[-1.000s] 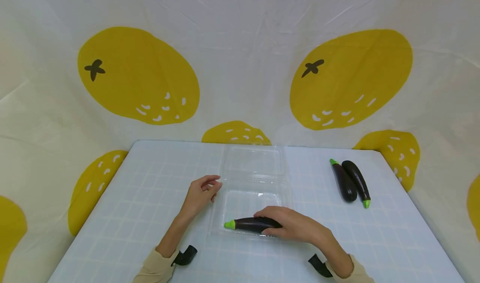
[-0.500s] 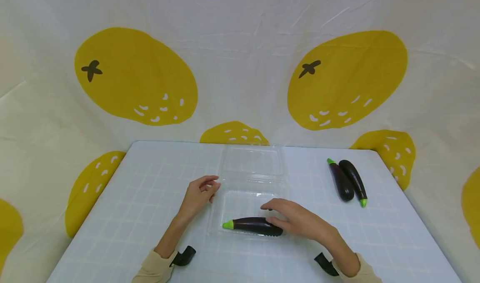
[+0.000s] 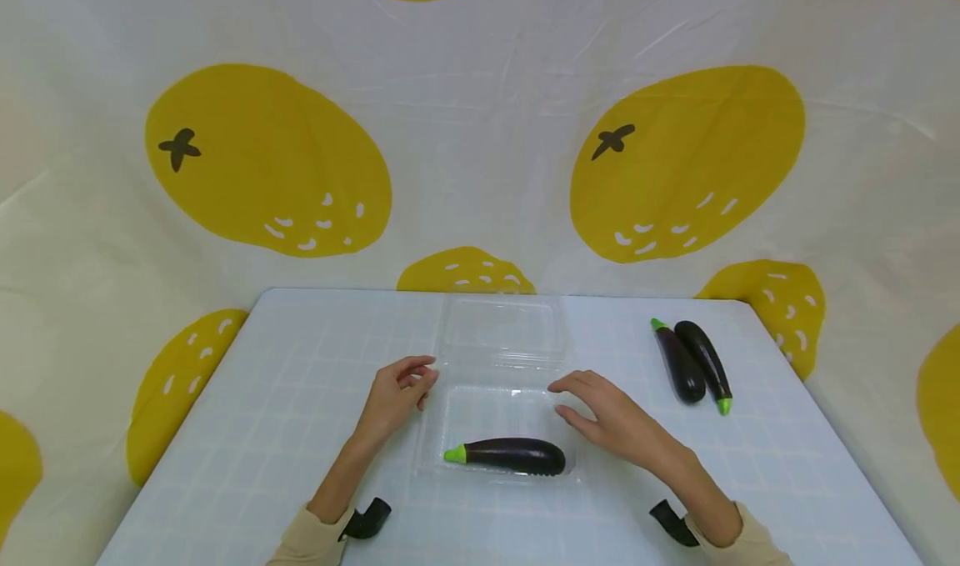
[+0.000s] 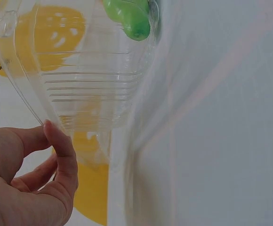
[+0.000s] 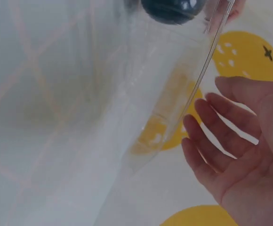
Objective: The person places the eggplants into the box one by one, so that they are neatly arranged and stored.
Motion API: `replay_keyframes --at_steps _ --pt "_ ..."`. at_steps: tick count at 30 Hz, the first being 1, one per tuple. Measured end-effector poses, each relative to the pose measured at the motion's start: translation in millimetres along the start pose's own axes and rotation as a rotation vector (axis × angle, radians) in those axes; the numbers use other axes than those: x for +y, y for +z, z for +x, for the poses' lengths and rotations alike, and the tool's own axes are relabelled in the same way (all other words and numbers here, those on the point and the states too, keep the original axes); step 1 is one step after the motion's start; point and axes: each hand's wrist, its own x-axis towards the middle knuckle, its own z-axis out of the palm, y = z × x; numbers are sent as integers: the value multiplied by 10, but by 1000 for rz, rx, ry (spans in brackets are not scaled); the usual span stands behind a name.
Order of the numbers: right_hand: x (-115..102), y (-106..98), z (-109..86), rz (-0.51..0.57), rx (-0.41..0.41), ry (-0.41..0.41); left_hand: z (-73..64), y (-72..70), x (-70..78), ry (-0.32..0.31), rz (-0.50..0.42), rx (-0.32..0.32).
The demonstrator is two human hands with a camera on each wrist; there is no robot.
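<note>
A clear plastic clamshell container lies with its lid folded back, away from the person. One dark eggplant with a green stem end lies crosswise in the near part of its base; the left wrist view shows the green tip through the plastic. My left hand pinches the container's left rim with thumb and fingertip. On the opposite side, my right hand hovers by the right rim with fingers spread and nothing in them. In the right wrist view its fingertips are close beside that rim.
Two more eggplants lie side by side at the table's back right. The table has a pale checked cover. Behind it hangs a white sheet printed with yellow fruit. Black straps show at both wrists.
My right hand has let go of the eggplant, leaving it in the container, and has moved up and right to the right rim. The left hand stays at the left rim.
</note>
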Motion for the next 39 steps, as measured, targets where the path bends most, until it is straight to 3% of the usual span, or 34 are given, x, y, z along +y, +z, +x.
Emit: replay_keyframes --at_steps 14,22,39 --pt "253 -78 -41 -52 136 11 -14 -22 16 -7 -8 -4" --pt "427 -100 -95 -79 172 91 -15 -18 17 -13 -7 -3" --pt "746 -171 -249 -136 273 145 2 2 7 -15 -1 0"
